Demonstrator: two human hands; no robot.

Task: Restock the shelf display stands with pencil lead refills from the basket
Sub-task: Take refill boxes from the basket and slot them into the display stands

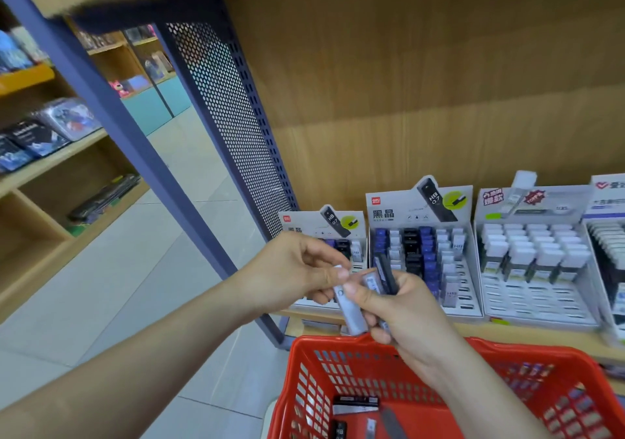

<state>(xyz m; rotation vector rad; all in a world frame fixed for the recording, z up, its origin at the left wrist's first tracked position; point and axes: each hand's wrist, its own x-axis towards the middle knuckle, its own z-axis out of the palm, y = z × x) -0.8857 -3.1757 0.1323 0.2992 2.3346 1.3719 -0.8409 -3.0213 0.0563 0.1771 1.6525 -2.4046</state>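
Both my hands meet in front of the shelf, just above the red basket (341, 345). My left hand (297, 269) pinches the top end of a grey lead refill case (353, 318) between thumb and fingertips; the case hangs tilted, its lower end just over the basket's far rim. My right hand (406, 317) is curled round a small bundle of refill cases (385, 274), a dark one and a pale one sticking up out of the fist, and its thumb lies against the grey case too, so the two hands touch there. More loose refill cases (355, 403) lie on the basket's floor. On the wooden shelf (514, 333) beyond stand the display stands: the left stand (304, 222), partly hidden behind my left hand, the middle stand (389, 213) with blue, black and white cases and open slots in front, and the white stand (537, 303), its front rows bare.
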